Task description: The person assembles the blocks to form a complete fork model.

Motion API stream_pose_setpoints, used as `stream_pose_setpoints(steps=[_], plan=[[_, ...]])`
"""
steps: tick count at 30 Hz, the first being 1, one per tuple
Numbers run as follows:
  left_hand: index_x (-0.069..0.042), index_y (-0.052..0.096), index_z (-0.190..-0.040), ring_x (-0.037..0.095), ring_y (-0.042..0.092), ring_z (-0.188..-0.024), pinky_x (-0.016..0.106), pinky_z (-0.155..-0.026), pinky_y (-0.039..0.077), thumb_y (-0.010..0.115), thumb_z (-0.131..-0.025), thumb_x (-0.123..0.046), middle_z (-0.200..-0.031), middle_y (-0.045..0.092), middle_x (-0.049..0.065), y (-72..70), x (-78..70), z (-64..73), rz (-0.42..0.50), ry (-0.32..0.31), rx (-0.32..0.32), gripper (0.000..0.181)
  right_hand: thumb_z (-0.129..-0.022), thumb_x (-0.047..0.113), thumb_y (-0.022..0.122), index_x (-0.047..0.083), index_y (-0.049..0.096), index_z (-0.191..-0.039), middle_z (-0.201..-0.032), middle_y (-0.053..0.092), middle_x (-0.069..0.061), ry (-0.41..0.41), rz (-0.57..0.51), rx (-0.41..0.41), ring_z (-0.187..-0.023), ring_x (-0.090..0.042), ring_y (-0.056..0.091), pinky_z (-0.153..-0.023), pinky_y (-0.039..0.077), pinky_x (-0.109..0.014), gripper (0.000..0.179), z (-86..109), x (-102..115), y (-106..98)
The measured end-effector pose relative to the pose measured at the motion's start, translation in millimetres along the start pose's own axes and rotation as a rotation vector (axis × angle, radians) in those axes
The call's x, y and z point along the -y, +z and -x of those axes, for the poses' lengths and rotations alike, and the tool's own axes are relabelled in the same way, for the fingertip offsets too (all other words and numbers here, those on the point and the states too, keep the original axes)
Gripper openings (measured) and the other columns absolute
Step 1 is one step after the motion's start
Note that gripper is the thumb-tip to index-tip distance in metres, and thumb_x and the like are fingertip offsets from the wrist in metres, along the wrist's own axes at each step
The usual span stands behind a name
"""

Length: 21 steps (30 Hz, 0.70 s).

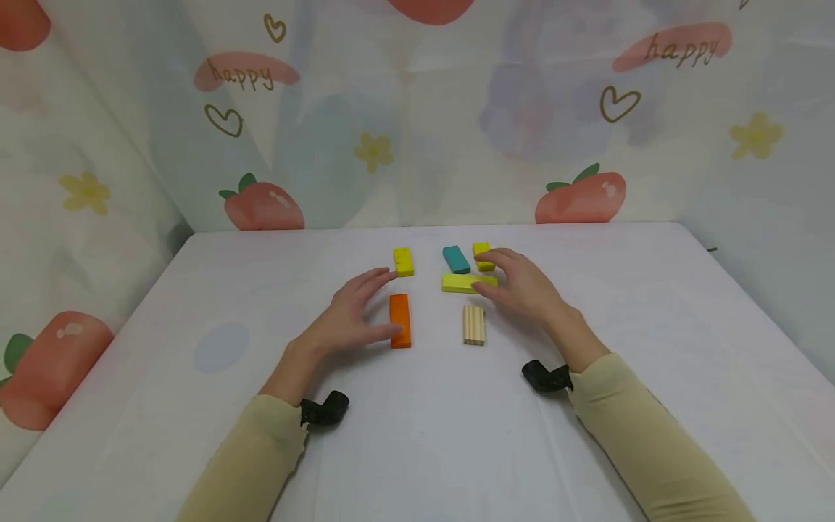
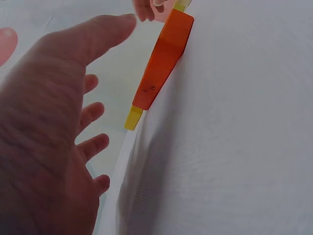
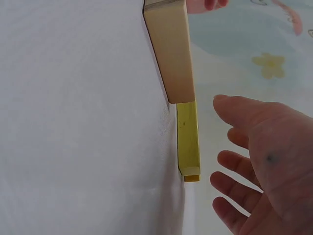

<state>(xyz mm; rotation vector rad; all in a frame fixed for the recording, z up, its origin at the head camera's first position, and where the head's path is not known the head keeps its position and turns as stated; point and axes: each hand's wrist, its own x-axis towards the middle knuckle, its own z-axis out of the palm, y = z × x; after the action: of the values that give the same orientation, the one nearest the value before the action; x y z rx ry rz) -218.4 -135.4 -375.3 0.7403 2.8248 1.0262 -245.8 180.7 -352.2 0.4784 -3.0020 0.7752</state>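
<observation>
My left hand (image 1: 352, 315) hovers with spread fingers beside an orange block (image 1: 400, 319), its thumb overlapping the block in the head view. Its fingertips reach toward a small yellow block (image 1: 404, 263) farther back. The left wrist view shows nothing in that palm. On the other side my right hand (image 1: 528, 288) is also spread and holds nothing. Its thumb overlaps the end of a long yellow block (image 1: 459, 283), and its fingers partly cover another small yellow block (image 1: 481, 248). A teal block (image 1: 456, 259) lies slantwise behind the long one. Nearer me is a ridged, pale wooden piece (image 1: 474, 325).
A white cloth covers the table (image 1: 424, 435). Behind it hangs a patterned curtain (image 1: 430, 159), and similar fabric runs along both sides. Each wrist carries a black camera mount, the left mount (image 1: 329, 408) and the right mount (image 1: 546, 377) both low over the cloth.
</observation>
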Motion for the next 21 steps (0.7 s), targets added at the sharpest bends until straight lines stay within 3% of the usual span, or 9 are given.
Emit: stream_pose_setpoints(steps=[12, 21], plan=[[-0.021, 0.054, -0.149, 0.028, 0.036, -0.148, 0.055, -0.121, 0.022, 0.081, -0.082, -0.044, -0.158, 0.045, 0.003, 1.5, 4.0, 3.8, -0.087, 0.058, 0.075, 0.076, -0.095, 0.020, 0.072, 0.004, 0.063, -0.134, -0.141, 0.057, -0.018, -0.031, -0.047, 0.057, -0.132, -0.038, 0.052, -0.112, 0.039, -0.056, 0.043, -2.7, -3.5, 5.7], [-0.025, 0.051, -0.150, 0.026, 0.036, -0.147, 0.055, -0.122, 0.018, 0.081, -0.082, -0.045, -0.159, 0.044, 0.001, 2.8, 4.0, 5.4, -0.150, 0.063, 0.117, 0.077, -0.097, 0.012, 0.066, 0.005, 0.065, -0.132, -0.142, 0.057, -0.020, -0.031, -0.031, 0.076, -0.132, -0.041, 0.051, -0.112, 0.038, -0.058, 0.036, 0.4, -5.7, 5.0]])
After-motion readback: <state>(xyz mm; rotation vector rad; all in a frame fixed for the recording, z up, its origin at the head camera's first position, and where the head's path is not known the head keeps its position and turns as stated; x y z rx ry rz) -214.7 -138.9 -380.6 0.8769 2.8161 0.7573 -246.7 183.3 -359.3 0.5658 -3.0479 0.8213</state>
